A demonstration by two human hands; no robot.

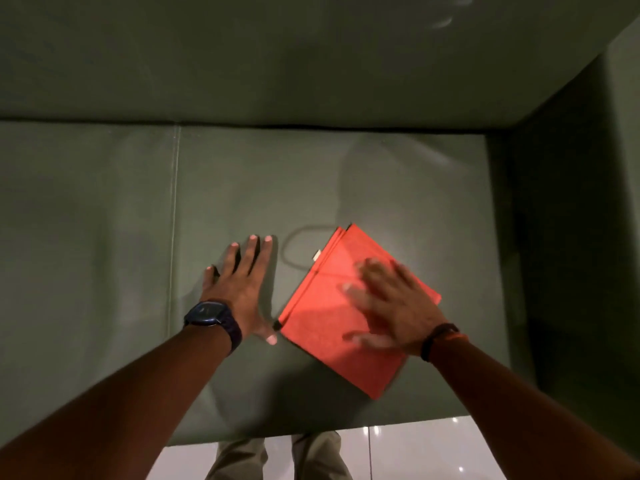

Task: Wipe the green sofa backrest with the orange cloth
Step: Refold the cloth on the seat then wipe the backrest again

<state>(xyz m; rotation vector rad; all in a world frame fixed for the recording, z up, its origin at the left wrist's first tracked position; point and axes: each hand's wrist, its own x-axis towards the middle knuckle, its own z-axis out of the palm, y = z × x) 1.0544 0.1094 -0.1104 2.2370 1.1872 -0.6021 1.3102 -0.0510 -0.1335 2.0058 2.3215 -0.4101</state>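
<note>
The orange cloth [322, 313] lies folded into a flat rectangle on the green sofa seat [104, 220], right of centre. My right hand [391, 303], blurred, is spread over the cloth's right half with fingers apart; I cannot tell whether it presses on the fabric. My left hand [242, 282] lies flat and open on the seat just left of the cloth, its thumb near the cloth's lower left corner. A dark watch sits on that wrist. The green sofa backrest [277, 57] fills the top of the view, beyond both hands.
The sofa's right armrest [571, 202] rises dark at the right. A seam [173, 220] runs down the seat left of my left hand. Glossy white floor tiles [433, 452] and my trouser legs [277, 459] show below the seat's front edge.
</note>
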